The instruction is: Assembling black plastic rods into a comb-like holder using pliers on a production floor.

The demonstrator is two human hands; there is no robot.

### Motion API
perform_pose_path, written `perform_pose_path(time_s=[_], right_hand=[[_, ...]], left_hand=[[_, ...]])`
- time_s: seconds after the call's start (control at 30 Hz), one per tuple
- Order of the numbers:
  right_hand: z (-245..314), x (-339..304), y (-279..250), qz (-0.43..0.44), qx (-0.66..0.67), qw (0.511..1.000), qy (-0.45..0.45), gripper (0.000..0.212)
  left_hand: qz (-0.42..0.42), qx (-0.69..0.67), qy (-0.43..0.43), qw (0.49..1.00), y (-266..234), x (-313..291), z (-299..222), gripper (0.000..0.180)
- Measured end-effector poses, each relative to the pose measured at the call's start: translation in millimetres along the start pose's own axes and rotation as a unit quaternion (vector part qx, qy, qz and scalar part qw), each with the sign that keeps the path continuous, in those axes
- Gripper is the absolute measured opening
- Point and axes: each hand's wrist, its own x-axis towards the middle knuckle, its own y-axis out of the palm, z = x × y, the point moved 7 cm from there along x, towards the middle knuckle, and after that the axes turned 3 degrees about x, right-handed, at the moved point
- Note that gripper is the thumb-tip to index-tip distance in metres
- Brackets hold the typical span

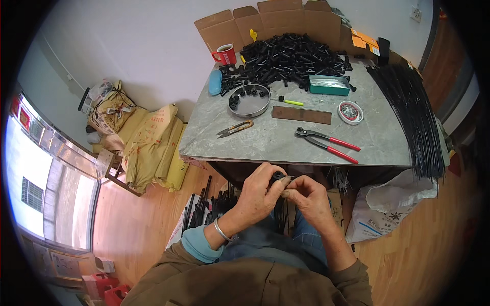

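Just in front of the table's near edge, my left hand (255, 193) is closed around a small black round part (278, 175), whose end shows above the fingers. My right hand (310, 200) meets it with thumb and fingers pinched together. Whatever those fingertips hold is too small to make out. Thin black rods (280, 217) show below the hands; whether they join the round part I cannot tell. Nearest on the tabletop are red-handled pincers (329, 145) and thread snips (236, 129).
On the grey table (245, 145) are a heap of black parts (293, 58), a round metal tray (249, 113), a teal box of wires (329, 92), a white dish (350, 112), a red mug (224, 53) and long black strands (408, 112). A white sack (377, 219) stands right.
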Motion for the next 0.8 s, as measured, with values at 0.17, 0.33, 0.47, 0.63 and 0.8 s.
perform_pose_path(time_s=[0.17, 0.33, 0.47, 0.63, 0.8], right_hand=[[-13, 4, 2, 0.102, 0.056, 0.993, 0.033, 0.024], [-23, 1, 3, 0.166, 0.027, 0.980, 0.108, 0.023], [-17, -3, 6, 0.184, 0.035, 0.976, 0.112, 0.024], [-5, -3, 14, 0.171, 0.011, 0.982, 0.086, 0.023], [27, 1, -4, 0.026, -0.150, 0.988, -0.011, 0.015]], left_hand=[[0.116, -0.091, 0.014, 0.989, 8, 4, 10, 0.020], [0.237, -0.198, 0.002, 0.951, 15, 4, 8, 0.029], [0.258, -0.214, -0.005, 0.942, 21, 0, 9, 0.022], [0.195, -0.206, 0.024, 0.959, 23, -5, 15, 0.030], [0.106, -0.447, -0.072, 0.885, 28, -9, 38, 0.048]])
